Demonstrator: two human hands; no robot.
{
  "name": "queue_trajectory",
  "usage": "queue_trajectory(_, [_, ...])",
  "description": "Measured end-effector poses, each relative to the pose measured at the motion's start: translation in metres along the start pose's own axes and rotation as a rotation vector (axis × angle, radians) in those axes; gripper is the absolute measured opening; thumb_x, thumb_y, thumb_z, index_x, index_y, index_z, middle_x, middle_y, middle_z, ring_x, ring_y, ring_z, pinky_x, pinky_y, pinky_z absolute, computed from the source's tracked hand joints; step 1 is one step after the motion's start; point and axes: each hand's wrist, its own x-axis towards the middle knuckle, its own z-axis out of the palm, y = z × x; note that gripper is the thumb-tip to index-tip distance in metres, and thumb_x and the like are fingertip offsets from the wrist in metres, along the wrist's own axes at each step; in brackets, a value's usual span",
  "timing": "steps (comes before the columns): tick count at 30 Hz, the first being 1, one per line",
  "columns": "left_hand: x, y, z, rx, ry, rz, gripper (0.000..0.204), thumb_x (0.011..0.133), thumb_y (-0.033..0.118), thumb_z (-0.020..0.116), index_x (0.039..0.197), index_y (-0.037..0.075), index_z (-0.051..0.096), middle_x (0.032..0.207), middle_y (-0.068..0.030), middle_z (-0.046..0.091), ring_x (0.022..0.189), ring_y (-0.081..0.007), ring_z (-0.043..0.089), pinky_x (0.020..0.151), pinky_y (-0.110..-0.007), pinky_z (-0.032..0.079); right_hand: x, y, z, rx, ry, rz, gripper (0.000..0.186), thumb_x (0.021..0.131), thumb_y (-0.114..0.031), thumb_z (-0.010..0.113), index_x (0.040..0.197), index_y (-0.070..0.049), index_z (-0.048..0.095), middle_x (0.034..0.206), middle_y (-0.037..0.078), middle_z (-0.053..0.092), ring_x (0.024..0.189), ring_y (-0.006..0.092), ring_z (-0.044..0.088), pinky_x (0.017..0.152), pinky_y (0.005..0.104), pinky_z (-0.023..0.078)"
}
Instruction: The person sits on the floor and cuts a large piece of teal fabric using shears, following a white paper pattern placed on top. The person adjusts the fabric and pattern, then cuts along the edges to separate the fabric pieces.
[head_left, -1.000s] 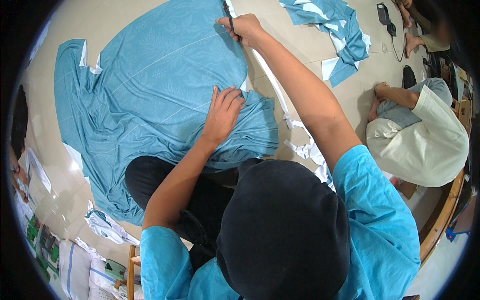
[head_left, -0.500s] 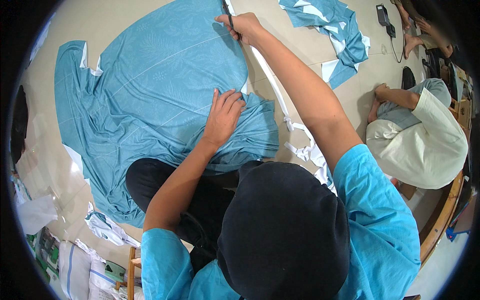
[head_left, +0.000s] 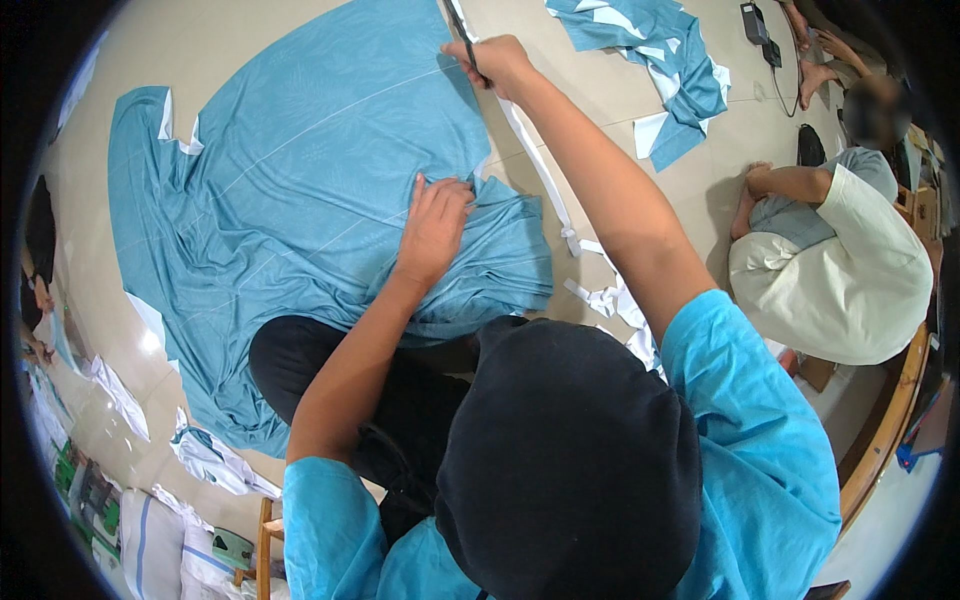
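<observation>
A large piece of teal fabric (head_left: 310, 150) with a faint pattern and thin pale lines is spread on the floor, bunched near my crossed legs. My right hand (head_left: 497, 65) is closed round dark-handled scissors (head_left: 466, 42) at its far right edge. Their blades point away from me, partly out of view. Beside that edge, a narrow white strip (head_left: 535, 160) trails back toward my right arm. My left hand (head_left: 437, 225) rests on the cloth near the right edge, fingers bent and drawn together on a gathered fold; the fingertips are partly hidden.
Teal and white scraps (head_left: 685, 85) lie at the far right, and white scraps (head_left: 610, 300) sit under my right arm. A seated person in a pale shirt (head_left: 830, 265) is on the right. A black power adapter (head_left: 755, 25) with a cable lies beyond. White sacks (head_left: 150, 545) stand at lower left.
My left hand has shifted slightly left and its spread fingers have drawn together, moving the cloth edge a little. The scissors tilt more steeply in my right hand. Another person's hands appear at far left.
</observation>
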Motion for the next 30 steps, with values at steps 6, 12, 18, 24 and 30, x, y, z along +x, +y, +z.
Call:
queue_trajectory(6, [0.004,-0.025,-0.02,0.111,0.114,-0.065,0.022,0.098,0.007,0.068,0.118,0.006,0.061,0.124,-0.0119,0.063,0.121,-0.0359,0.06,0.12,-0.062,0.037,-0.078,0.059,-0.041,-0.474,0.235,-0.094,0.052,0.081,-0.049,0.089,0.069,-0.003,0.069,0.064,0.01,0.066,0.059,0.0207,0.065,0.057,0.0395,0.05])
queue_trajectory(12, [0.004,-0.036,-0.046,0.151,0.181,-0.155,0.027,0.099,0.014,0.071,0.121,0.0,0.061,0.126,-0.0201,0.061,0.125,-0.0418,0.056,0.111,-0.053,0.043,-0.207,0.128,-0.071,-0.707,0.417,-0.112,0.06,0.085,-0.058,0.082,0.078,0.0,0.068,0.075,0.023,0.072,0.078,0.0442,0.073,0.072,0.0522,0.056])
queue_trajectory(18, [0.009,-0.024,-0.061,0.124,0.099,-0.127,0.053,0.096,0.029,0.077,0.132,-0.004,0.058,0.136,-0.026,0.057,0.129,-0.0458,0.052,0.113,-0.051,0.042,-0.357,0.244,-0.116,-0.666,0.561,0.047,0.052,0.091,-0.053,0.08,0.094,-0.002,0.069,0.084,0.02,0.071,0.08,0.0422,0.071,0.073,0.0511,0.054])
queue_trajectory(24, [0.003,-0.001,-0.078,0.177,-0.221,-0.062,0.079,0.088,0.042,0.085,0.145,-0.003,0.051,0.144,-0.0247,0.054,0.134,-0.0464,0.05,0.114,-0.054,0.042,-0.534,0.36,-0.161,-0.663,0.792,0.173,0.035,0.092,-0.029,0.08,0.094,0.001,0.062,0.079,0.02,0.064,0.075,0.0394,0.064,0.072,0.0485,0.051])
queue_trajectory(30, [-0.023,0.014,-0.084,0.146,-0.497,-0.209,0.055,0.091,0.03,0.082,0.132,0.003,0.058,0.132,-0.0251,0.061,0.125,-0.0468,0.058,0.102,-0.053,0.051,-0.561,0.36,-0.157,-0.476,0.835,0.29,0.035,0.092,-0.031,0.082,0.095,-0.002,0.062,0.078,0.014,0.064,0.072,0.0339,0.064,0.07,0.0466,0.05])
